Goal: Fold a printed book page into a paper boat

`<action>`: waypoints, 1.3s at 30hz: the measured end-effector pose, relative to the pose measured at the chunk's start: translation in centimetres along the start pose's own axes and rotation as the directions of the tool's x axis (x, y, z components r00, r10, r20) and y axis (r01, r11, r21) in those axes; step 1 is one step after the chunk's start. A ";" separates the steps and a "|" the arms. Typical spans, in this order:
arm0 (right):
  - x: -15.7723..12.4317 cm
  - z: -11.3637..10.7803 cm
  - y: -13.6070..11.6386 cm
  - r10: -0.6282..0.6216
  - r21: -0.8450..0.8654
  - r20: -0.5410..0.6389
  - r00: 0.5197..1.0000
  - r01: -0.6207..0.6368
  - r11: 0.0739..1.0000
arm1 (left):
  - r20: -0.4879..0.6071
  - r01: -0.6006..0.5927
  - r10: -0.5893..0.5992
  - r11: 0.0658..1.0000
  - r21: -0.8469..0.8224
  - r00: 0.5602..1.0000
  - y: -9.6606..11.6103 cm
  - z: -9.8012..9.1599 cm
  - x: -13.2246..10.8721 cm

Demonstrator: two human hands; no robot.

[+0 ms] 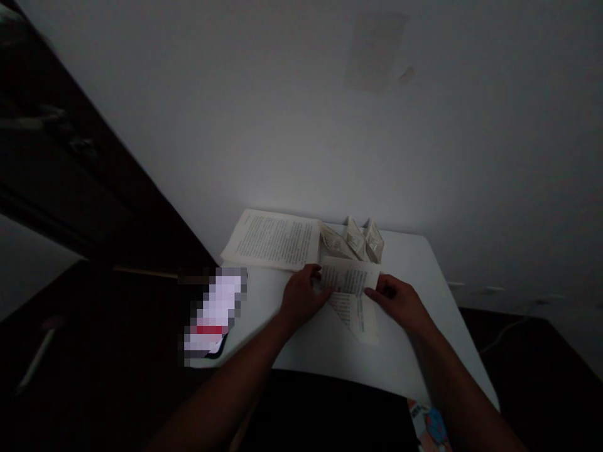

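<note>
A sheet of printed paper (349, 276), partly folded with a slanted lower left edge, is between my hands over the white table. My left hand (301, 296) grips its left edge, the thumb lying on the front. On the other side, my right hand (396, 302) pinches the right edge with thumb and curled fingers. Just behind the sheet stand folded paper boats: one at the left (336, 242), one in the middle (355, 238) and one at the right (375, 242). Their lower parts are partly hidden by the sheet.
Flat printed pages (276, 242) lie at the table's back left. A phone with a blurred, lit screen (217, 314) rests at the left edge of the white table (414, 257). The wall (282, 125) rises right behind. Something colourful (431, 424) shows below the front edge.
</note>
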State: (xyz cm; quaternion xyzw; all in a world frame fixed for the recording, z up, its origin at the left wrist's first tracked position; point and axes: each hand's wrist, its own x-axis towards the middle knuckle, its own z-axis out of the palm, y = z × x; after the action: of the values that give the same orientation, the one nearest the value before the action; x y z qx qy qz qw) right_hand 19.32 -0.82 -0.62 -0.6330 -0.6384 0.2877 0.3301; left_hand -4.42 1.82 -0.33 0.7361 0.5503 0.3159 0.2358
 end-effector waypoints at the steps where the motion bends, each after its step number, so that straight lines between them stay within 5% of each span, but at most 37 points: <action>1: -0.2 0.2 0.1 0.000 -0.010 -0.039 0.999 -0.001 1.000 | -0.017 -0.020 0.020 1.000 0.008 1.000 -0.2 0.1 -0.1; 7: -1.3 1.4 0.1 -0.014 -0.125 -0.205 0.979 -0.012 0.992 | -0.047 -0.090 0.093 0.994 0.064 0.995 -0.7 0.5 -0.3; 21: -1.3 1.5 0.7 -0.134 -0.131 -0.198 0.971 0.109 0.985 | 0.095 -0.097 0.089 0.992 0.079 0.991 -1.0 -0.1 -0.1; 27: -1.7 1.4 0.8 -0.231 -0.100 -0.233 0.945 0.213 0.972 | 0.182 -0.245 0.219 0.960 0.135 0.959 -0.9 -0.2 0.1; 34: -2.1 0.9 -0.5 -0.569 -0.223 -0.267 0.777 0.525 0.821 | 0.154 -0.340 0.325 0.937 0.082 0.933 -1.7 0.0 -0.2; 39: -2.3 0.9 -1.1 -0.656 -0.279 -0.328 0.680 0.594 0.755 | -0.051 -0.418 0.417 0.908 -0.012 0.908 -1.9 -0.1 -0.3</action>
State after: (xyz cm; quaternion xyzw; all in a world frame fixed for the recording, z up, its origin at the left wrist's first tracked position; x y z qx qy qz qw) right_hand 17.84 -3.13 -0.46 -0.4443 -0.7527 -0.0295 0.4850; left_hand -5.83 2.06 -1.65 0.8262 0.3821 0.3826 0.1581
